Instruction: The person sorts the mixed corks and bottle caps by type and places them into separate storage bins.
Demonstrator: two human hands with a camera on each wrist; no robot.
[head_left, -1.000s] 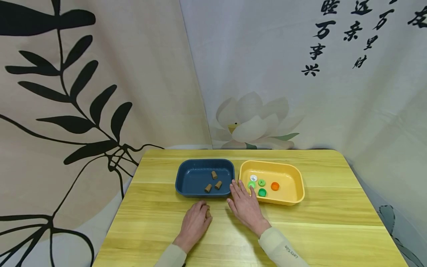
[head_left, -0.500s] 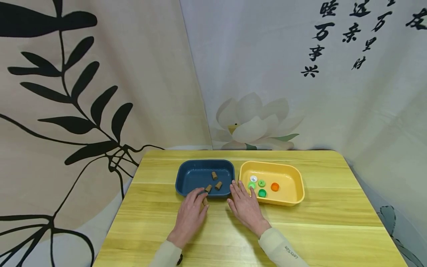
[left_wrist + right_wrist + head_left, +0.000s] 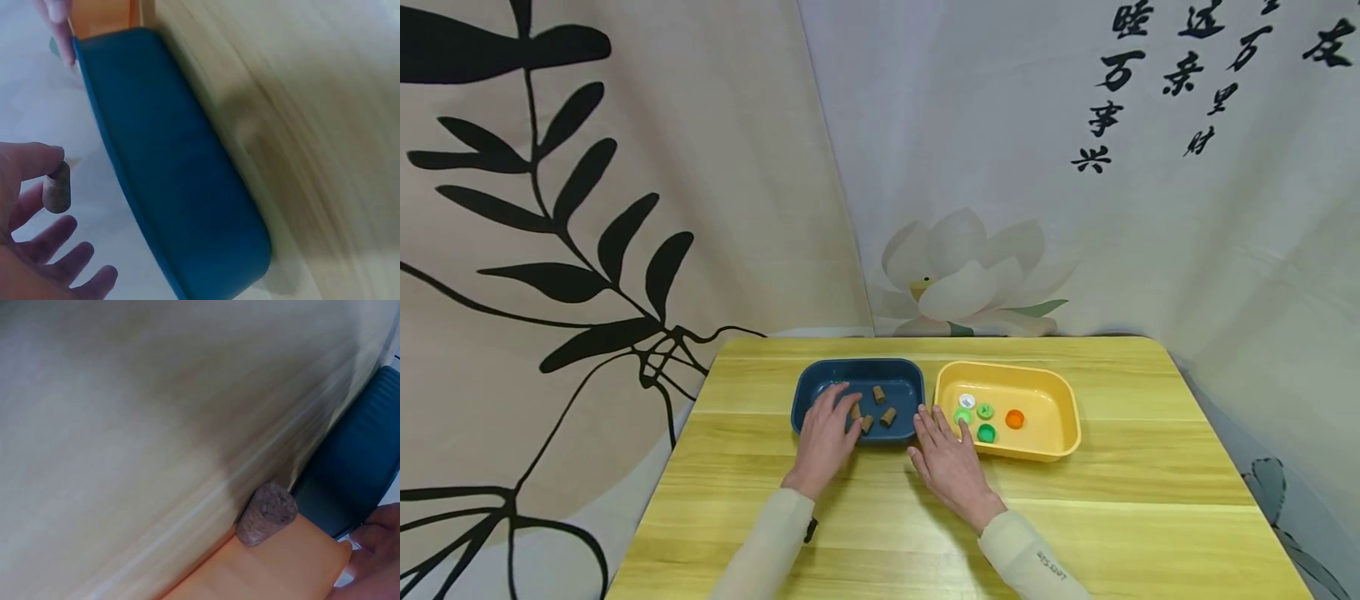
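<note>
In the head view my left hand [image 3: 826, 433] is over the blue tray [image 3: 805, 379], pinching a small brown cork [image 3: 57, 189] between thumb and finger. In the left wrist view the other fingers spread away from it, beside the tray's outer wall. Below and beside that hand, several more corks [image 3: 888, 417] lie on the tray floor. My right hand [image 3: 953, 467] lies with fingers extended at the adjoining rims of the blue tray and the yellow tray [image 3: 1052, 446], holding nothing. Another cork [image 3: 267, 514] shows beside the yellow tray's wall in the right wrist view, hidden under that hand from above.
The yellow tray contains several small round caps, among them a white cap [image 3: 967, 402], a dark green cap [image 3: 986, 433] and an orange cap [image 3: 1015, 419]. Both trays stand side by side on a wooden table [image 3: 1120, 517]. A printed cloth [image 3: 737, 167] hangs behind.
My left hand has moved from the table in front of the blue tray, up and forward over it, carrying a cork. The right hand has stayed at the tray rims.
</note>
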